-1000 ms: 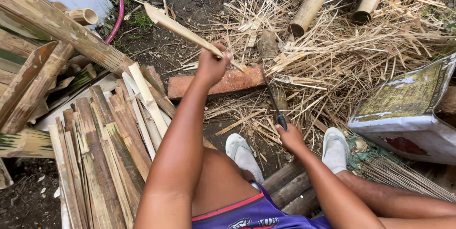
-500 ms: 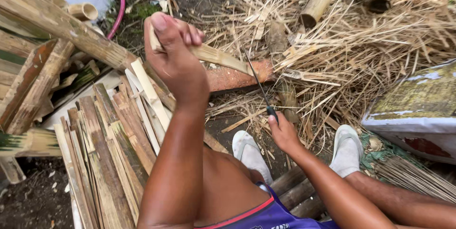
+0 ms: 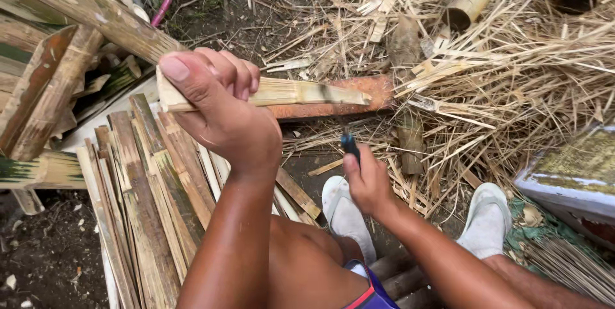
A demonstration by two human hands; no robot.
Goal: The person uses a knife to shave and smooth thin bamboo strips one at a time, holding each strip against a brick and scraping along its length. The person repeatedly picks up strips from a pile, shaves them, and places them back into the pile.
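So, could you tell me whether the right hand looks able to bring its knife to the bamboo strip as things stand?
Probably yes. The right hand grips a dark-handled knife just below the free end of the bamboo strip, which the left hand holds out level; only open air appears to lie between them.

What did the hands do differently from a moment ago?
The left hand raised its bamboo strip from far out over the ground, closer to the camera, turning it level. The right hand kept gripping the knife handle low by the feet. Stacked slats stayed put.
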